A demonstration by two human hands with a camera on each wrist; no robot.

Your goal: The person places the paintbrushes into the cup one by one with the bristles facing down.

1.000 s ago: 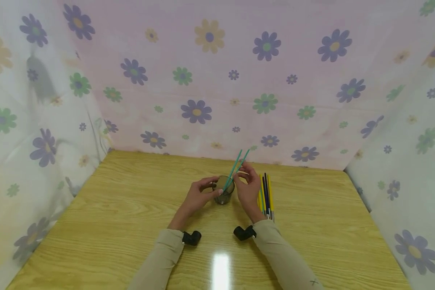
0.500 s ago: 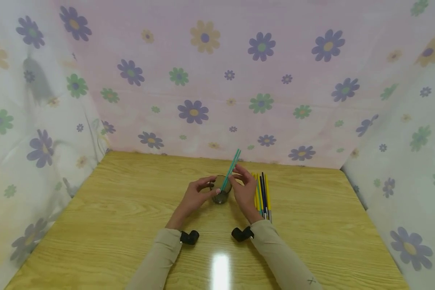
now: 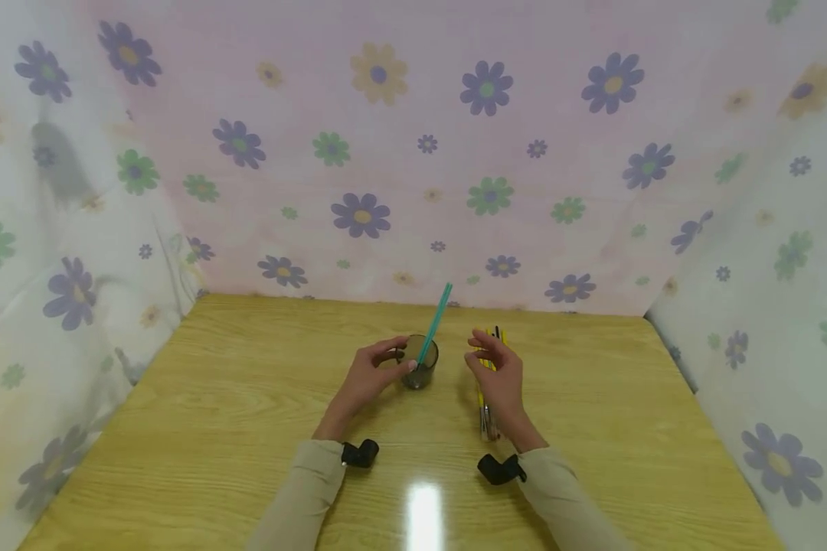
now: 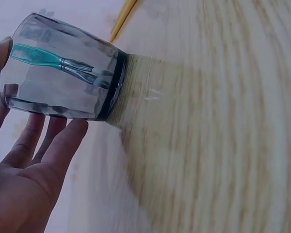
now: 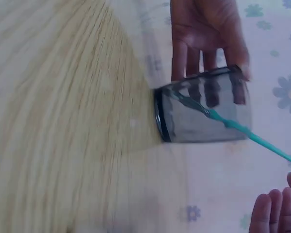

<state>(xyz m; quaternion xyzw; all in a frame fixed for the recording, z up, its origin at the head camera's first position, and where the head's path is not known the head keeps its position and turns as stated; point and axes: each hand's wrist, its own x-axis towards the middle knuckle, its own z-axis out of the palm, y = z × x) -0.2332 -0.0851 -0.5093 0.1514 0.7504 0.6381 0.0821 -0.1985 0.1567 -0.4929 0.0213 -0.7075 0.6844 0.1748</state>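
In the head view a grey-tinted drinking glass point(image 3: 420, 376) stands upright on the table. Two teal paintbrushes point(image 3: 437, 320) lean inside it, bristles down, as the left wrist view shows through the wall. My left hand point(image 3: 372, 375) holds the glass near its rim, thumb on one side and fingers on the other. Apart from the glass, my right hand point(image 3: 501, 381) hovers over several loose paintbrushes point(image 3: 485, 419), partly covering them. Nothing shows between its fingers, and in the right wrist view only its fingertips point(image 5: 275, 213) appear.
The wood-grain table point(image 3: 248, 413) runs back to a flowered cloth point(image 3: 413, 176), which also hangs along both sides. Yellow handles point(image 4: 122, 19) appear beyond the glass in the left wrist view. A bright reflection lies near the table's front.
My right hand has let go of a teal paintbrush, which now leans in the glass alongside the other. That hand has moved right, over the loose brushes. My left hand stays at the glass.
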